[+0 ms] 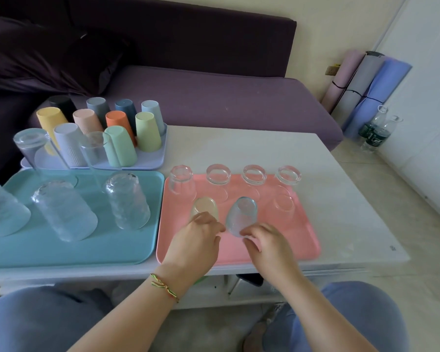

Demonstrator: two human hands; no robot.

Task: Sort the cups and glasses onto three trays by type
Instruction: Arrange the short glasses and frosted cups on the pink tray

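Three trays sit on the white table. On the pink tray, my left hand grips a small yellowish glass standing upside down. Beside it my right hand pinches the rim of a small blue-tinted glass, which is tilted. Several small clear glasses stand upside down along the pink tray's far side. The teal tray holds several tall clear glasses, also inverted. The lilac tray at the back carries several coloured plastic cups, inverted.
A purple sofa runs behind the table. Rolled mats and two plastic bottles stand on the floor at the right. The white table shows bare surface right of the pink tray. My knees are below the table's front edge.
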